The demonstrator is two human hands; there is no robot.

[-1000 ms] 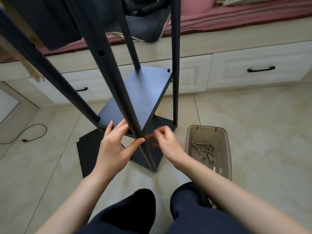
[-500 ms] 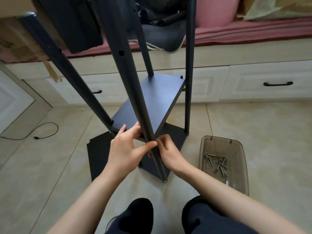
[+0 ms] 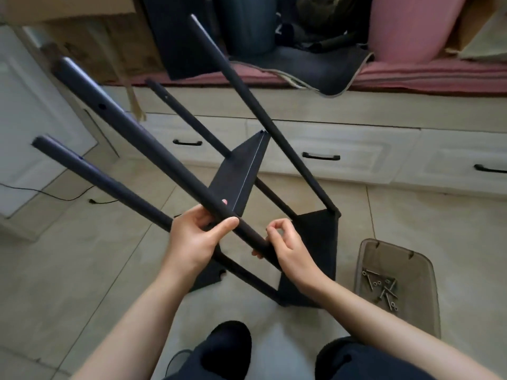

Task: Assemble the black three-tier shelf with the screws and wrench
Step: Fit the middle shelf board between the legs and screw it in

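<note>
- The black shelf frame (image 3: 238, 171), which half a second earlier stood nearly upright on the tiled floor (image 3: 82, 256), was now tipped over to the left, its four poles slanting up toward the upper left.
- I saw the left hand (image 3: 192, 239) curled round the near pole (image 3: 153, 149), thumb on top; earlier it had only rested open against the shelf board's edge.
- The right hand (image 3: 288, 248) sat just beside the same pole lower down, thumb and forefinger pinched together; whether they held a screw, I could not tell.
- A loose black panel (image 3: 208, 278) lay on the floor beneath the frame.
- The clear plastic tray (image 3: 397, 259) with screws (image 3: 384, 289) stayed to the right, apart from the frame.
- White drawers (image 3: 329, 149) ran behind.
</note>
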